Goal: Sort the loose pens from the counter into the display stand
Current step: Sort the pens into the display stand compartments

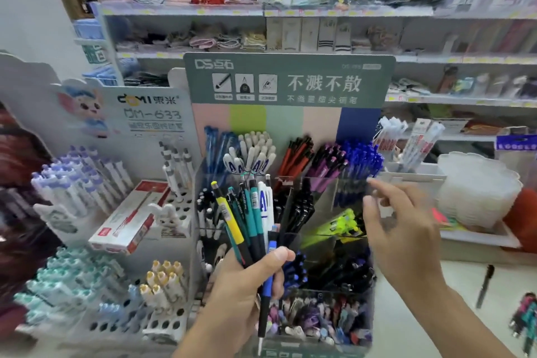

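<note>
A: Starting at nine o'clock, what stands there?

B: A white rack (122, 311) with round holes, holding purple-capped, teal-capped and yellow-capped pens. A red-and-white box (130, 215) lies tilted on it.

A: And in the middle?

B: The display stand (287, 81), with a green header card and clear compartments. White pens, red-and-black ones, purple ones and blue ones fill the top row, from eleven round to one o'clock.

A: Where are the loose pens?

B: A bundle of pens (250, 218) is in the left hand (247, 291), at six o'clock, just in front of the stand's lower compartments. The fingers and thumb curl round the barrels. A yellow one, several teal ones, a white one and a blue one fan upward.

A: The right hand?

B: The right hand (404, 229) hovers at three o'clock, near the stand's right edge. It is blurred; the fingers look spread and relaxed, holding nothing I can see.

A: Further right?

B: On the counter (421, 325) at four o'clock lies a black pen (486, 286), well apart from the hand. A few more loose pens (524, 320) lie at the frame edge. A stack of white trays (476, 189) sits at two o'clock.
</note>
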